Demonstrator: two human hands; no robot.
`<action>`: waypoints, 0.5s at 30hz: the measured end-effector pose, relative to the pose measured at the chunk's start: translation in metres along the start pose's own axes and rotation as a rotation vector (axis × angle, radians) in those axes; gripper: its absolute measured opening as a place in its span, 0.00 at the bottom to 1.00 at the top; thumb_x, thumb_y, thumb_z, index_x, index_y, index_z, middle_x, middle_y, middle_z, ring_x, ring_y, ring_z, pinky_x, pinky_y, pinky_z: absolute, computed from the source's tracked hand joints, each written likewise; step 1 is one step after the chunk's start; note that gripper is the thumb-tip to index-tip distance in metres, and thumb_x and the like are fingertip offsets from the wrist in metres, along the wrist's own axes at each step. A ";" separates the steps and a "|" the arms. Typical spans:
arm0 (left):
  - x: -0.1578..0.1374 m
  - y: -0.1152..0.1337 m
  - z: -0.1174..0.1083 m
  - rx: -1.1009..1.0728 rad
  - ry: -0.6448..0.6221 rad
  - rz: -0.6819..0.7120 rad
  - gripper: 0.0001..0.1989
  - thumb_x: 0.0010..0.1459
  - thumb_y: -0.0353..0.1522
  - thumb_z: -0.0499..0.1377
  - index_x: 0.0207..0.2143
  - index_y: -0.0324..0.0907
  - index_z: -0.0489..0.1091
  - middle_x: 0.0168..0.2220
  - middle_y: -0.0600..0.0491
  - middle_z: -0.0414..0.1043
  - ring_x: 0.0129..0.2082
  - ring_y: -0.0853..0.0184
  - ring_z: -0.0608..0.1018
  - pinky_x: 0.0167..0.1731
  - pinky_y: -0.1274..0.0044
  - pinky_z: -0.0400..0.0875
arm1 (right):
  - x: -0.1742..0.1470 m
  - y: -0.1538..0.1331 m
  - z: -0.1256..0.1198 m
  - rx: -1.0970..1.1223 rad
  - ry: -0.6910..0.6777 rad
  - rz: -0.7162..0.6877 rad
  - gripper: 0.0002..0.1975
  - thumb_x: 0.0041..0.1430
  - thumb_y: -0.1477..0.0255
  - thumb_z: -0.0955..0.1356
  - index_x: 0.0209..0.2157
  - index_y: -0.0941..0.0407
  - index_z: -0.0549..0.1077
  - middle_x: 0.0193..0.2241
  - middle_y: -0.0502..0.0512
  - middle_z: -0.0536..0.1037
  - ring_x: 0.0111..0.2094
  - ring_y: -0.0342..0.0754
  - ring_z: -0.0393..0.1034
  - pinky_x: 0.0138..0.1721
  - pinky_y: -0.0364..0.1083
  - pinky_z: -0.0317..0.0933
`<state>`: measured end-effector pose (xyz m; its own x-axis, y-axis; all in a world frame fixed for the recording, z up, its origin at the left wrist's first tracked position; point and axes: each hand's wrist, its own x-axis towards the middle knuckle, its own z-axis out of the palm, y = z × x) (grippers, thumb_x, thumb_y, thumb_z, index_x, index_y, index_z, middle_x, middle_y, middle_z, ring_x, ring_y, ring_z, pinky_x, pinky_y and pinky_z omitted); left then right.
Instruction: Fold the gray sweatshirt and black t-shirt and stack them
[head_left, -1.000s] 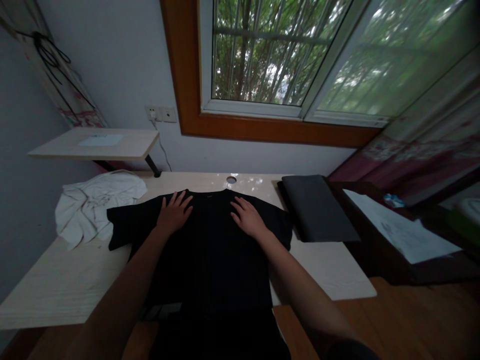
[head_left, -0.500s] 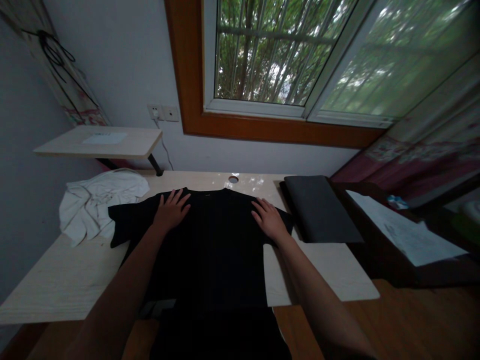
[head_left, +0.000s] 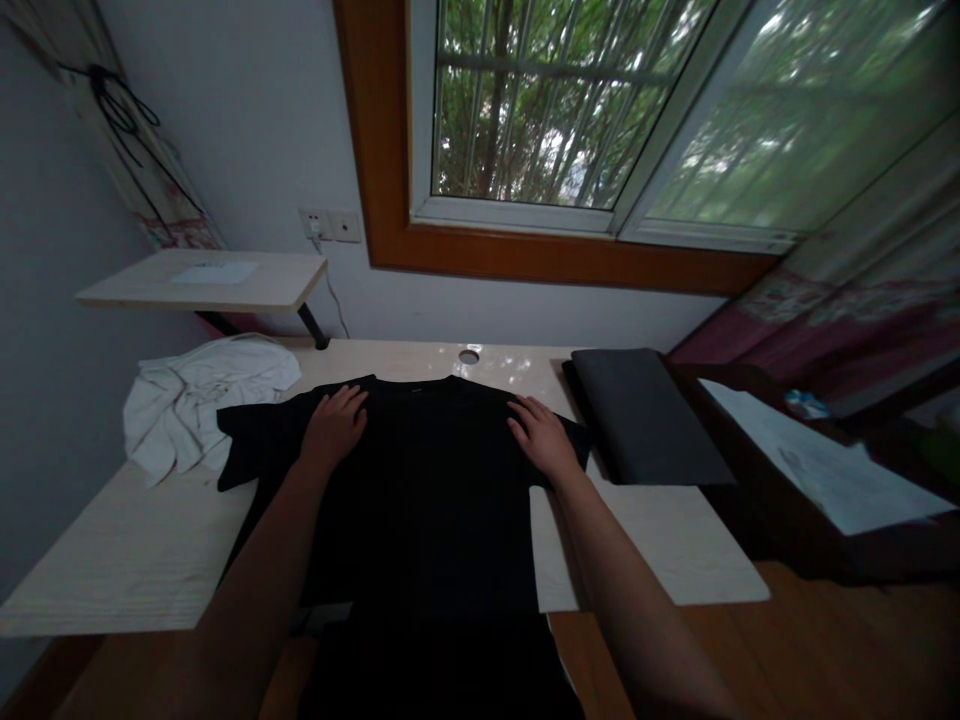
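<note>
While the black T-shirt point(head_left: 431, 490) is laid out flat on the pale table point(head_left: 652, 540), the left hand point(head_left: 334, 428) and right hand point(head_left: 541, 437) are rested palm down on its far part. So it's spread under and between them, most of its body being set nearer than the fingers. Both are loosely open, and nothing seems to be gripped. The right sleeve point(head_left: 578, 443) is practically covered by its hand (the left one's placed further in from its sleeve tip, tbh). The collar point(head_left: 416, 389) is pointed at the far side; the long axis is run near to far. The hem can't really be told from the dark clothing point(head_left: 442, 675).
</note>
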<state>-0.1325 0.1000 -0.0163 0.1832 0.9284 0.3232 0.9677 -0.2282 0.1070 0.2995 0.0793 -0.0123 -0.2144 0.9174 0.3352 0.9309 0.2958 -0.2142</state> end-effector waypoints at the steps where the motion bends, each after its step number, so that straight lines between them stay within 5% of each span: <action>1: -0.001 0.001 0.000 0.005 -0.006 -0.004 0.24 0.68 0.35 0.47 0.63 0.45 0.67 0.67 0.49 0.63 0.68 0.56 0.63 0.67 0.57 0.56 | 0.000 0.000 0.000 0.009 0.009 -0.001 0.24 0.71 0.60 0.58 0.62 0.51 0.71 0.64 0.57 0.69 0.66 0.57 0.60 0.66 0.60 0.57; 15: -0.001 0.003 0.000 0.042 -0.016 -0.052 0.25 0.69 0.39 0.47 0.65 0.45 0.65 0.68 0.48 0.61 0.70 0.56 0.61 0.68 0.58 0.53 | 0.008 0.008 0.004 0.061 0.077 0.064 0.21 0.67 0.67 0.61 0.55 0.55 0.76 0.55 0.59 0.76 0.57 0.58 0.67 0.61 0.57 0.61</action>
<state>-0.1294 0.0984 -0.0161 0.1346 0.9435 0.3029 0.9824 -0.1671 0.0838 0.3037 0.0901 -0.0147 -0.1290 0.9125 0.3881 0.9219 0.2546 -0.2921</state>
